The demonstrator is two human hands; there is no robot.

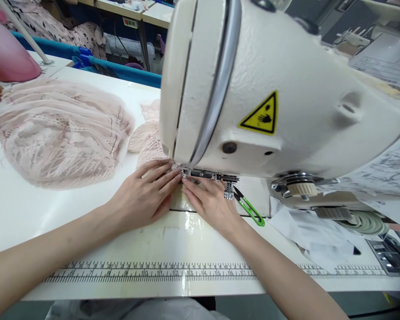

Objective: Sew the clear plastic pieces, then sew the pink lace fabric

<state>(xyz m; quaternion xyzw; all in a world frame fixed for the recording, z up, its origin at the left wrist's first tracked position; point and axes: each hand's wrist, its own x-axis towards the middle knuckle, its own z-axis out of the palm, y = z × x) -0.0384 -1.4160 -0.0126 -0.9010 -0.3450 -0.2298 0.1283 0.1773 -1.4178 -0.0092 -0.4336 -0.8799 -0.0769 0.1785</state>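
Both my hands lie on the bed of a white sewing machine [306, 102], close to its presser foot [184, 172]. My left hand [143, 193] rests flat with fingers stretched, pressing the near edge of a pale pink lace piece [151, 146]. To the right of the foot, my right hand [211, 202] lies with its fingers extended; the metal attachment by the foot covers part of it. Any fabric beneath the right fingers is hidden. Green thread snips [250, 206] lie just beyond the right hand.
A heap of pale pink lace and mesh [63, 133] lies at the left. White paper or cloth scraps [313, 231] sit at the right beside a coiled greenish strip [366, 222]. A ruler tape [163, 272] runs along the front edge. A pink lamp shade [11, 49] stands far left.
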